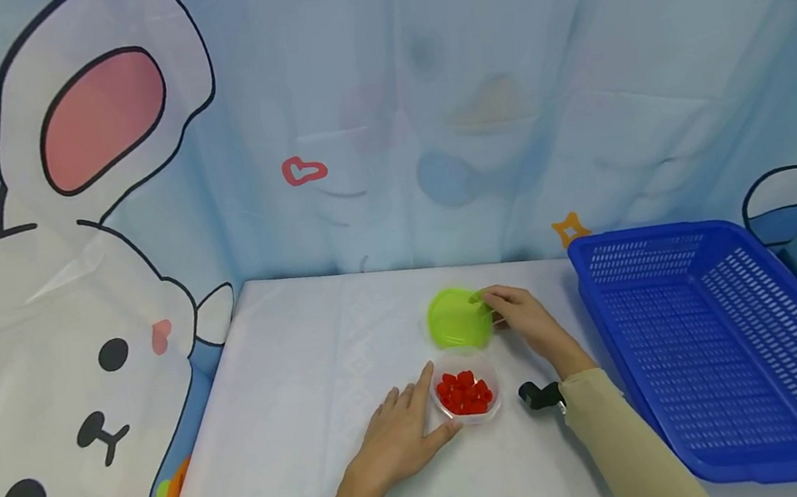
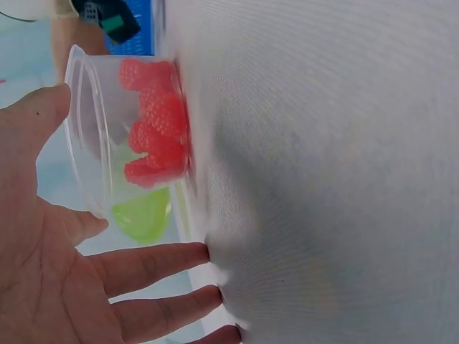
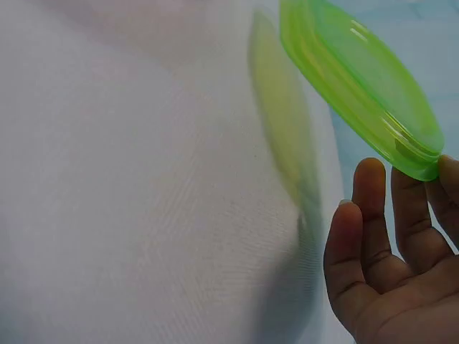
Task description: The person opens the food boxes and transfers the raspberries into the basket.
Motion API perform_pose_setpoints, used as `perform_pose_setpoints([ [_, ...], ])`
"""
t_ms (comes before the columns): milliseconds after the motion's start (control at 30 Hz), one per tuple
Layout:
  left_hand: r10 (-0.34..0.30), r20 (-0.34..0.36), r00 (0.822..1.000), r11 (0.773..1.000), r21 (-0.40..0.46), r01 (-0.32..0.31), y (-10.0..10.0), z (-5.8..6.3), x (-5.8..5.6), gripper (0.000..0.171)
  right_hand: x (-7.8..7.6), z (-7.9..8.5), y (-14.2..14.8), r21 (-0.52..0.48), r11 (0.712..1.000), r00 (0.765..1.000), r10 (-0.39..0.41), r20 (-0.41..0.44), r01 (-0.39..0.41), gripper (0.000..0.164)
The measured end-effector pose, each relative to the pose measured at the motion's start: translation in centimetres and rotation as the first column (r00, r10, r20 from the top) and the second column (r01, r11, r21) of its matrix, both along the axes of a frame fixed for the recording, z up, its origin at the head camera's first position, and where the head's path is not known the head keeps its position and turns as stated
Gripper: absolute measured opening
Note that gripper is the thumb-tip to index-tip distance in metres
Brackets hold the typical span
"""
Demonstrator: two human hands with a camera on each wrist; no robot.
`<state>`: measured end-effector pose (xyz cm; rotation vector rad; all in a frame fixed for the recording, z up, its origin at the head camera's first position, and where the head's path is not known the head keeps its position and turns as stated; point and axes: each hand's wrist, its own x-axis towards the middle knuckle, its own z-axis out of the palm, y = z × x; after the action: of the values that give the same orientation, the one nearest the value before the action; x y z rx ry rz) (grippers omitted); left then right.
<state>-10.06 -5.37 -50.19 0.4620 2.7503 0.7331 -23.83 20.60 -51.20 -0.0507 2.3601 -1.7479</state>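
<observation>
A clear round plastic container [image 1: 487,364] with several red raspberries [image 2: 161,118] inside stands upright on the table. My left hand [image 1: 398,442] is beside it, with thumb and index finger at its rim and the other fingers spread, their tips against the tabletop. My right hand [image 1: 526,320] pinches a bright green lid [image 1: 457,320] at its edge, just beyond the container. In the right wrist view the lid [image 3: 373,86] is tilted and above the cloth, a yellow-green patch of its tint below it. The fingers there not at the lid's edge are extended.
A large blue plastic basket [image 1: 699,352] with perforated sides stands on the right of the white-covered table [image 1: 295,380]. Behind hangs a light blue curtain [image 1: 316,83] with cartoon prints. Each wrist bears a small black camera [image 1: 539,394].
</observation>
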Motion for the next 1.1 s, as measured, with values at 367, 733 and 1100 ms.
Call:
perform_pose_setpoints([
  [367, -0.011, -0.013, 1.000, 1.000, 0.004, 0.011, 0.2, -0.1, 0.1, 0.091, -0.9, -1.3, -0.1, 0.052, 0.998, 0.996, -0.040, 0.074, 0.036, 0.037],
  [733, -0.002, -0.005, 1.000, 1.000, -0.007, 0.002, 0.1, -0.2, 0.4, 0.091, -0.7, -1.6, -0.3, 0.057, 0.995, 0.989, -0.088, 0.121, 0.081, 0.039],
  [1100, 0.007, -0.018, 1.000, 1.000, -0.001, -0.007, 0.1, -0.2, 0.5, 0.090, 0.3, -1.4, -0.1, 0.090, 0.986, 0.987, -0.148, 0.056, 0.142, 0.037],
])
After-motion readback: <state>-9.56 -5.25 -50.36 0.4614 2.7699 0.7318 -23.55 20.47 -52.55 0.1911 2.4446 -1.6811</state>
